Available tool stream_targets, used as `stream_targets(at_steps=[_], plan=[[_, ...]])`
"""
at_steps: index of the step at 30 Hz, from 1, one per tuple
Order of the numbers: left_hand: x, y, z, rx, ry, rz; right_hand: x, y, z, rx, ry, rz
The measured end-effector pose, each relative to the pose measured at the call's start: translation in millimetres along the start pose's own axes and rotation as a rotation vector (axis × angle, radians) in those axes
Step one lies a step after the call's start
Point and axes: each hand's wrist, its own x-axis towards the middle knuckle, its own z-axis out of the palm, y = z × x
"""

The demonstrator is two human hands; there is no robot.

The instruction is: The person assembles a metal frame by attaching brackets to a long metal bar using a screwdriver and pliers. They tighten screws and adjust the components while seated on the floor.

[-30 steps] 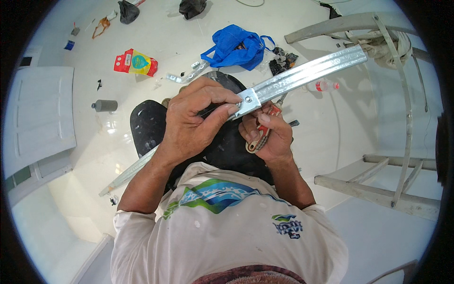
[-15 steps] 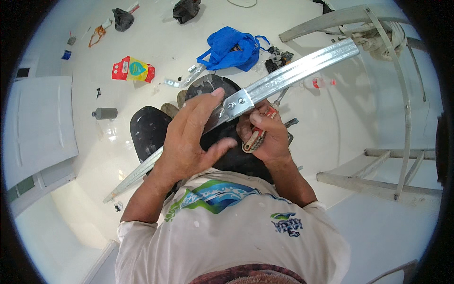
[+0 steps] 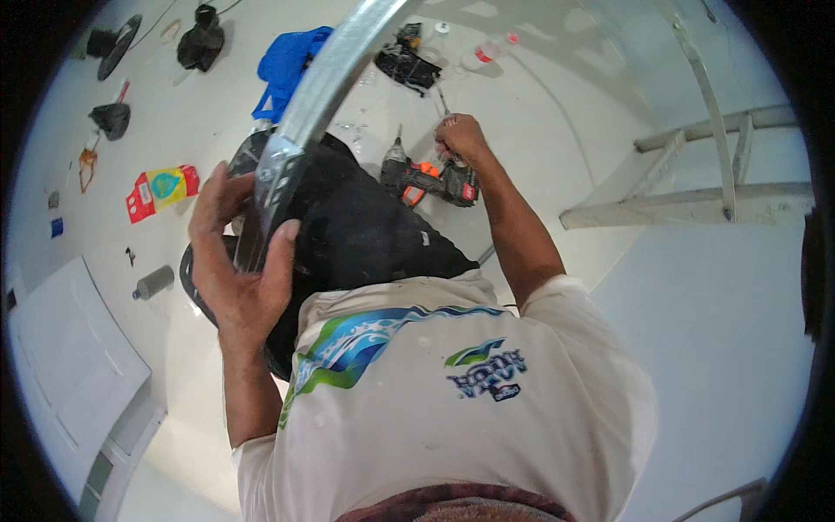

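Note:
My left hand (image 3: 239, 261) grips a long galvanised steel channel (image 3: 335, 65), thumb on one side and fingers on the other. The channel slants up past the top edge of the view, and a bracket joint (image 3: 283, 152) shows just above my fingers. Out to the right, my right hand (image 3: 459, 139) is closed low over the floor on a screwdriver (image 3: 444, 103); its shaft points away from me and most of its handle is hidden. Close by my right hand lies a black and orange cordless drill (image 3: 426, 181).
A blue bag (image 3: 283, 70) lies beyond the channel, with a black bag (image 3: 407, 70) and plastic bottle (image 3: 491, 50) to its right. On the left are a red and yellow pouch (image 3: 163, 191) and a grey bottle (image 3: 154, 283). A ladder (image 3: 687, 204) stands at right.
My right hand has moved from beside the joint out to the floor on the right, carrying the screwdriver. The channel has tilted steeper, and my left hand has closed around it. The view has shifted.

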Motion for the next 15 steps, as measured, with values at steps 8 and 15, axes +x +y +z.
stream_targets(at_steps=[8,15], plan=[[4.3,6.2,-4.6,0.027,0.01,0.077,43.0,78.6,34.7,-0.658,0.242,-0.112],[30.6,8.8,-2.5,-0.371,-0.057,-0.2,60.4,93.4,21.7,-1.48,-0.126,-0.398]])
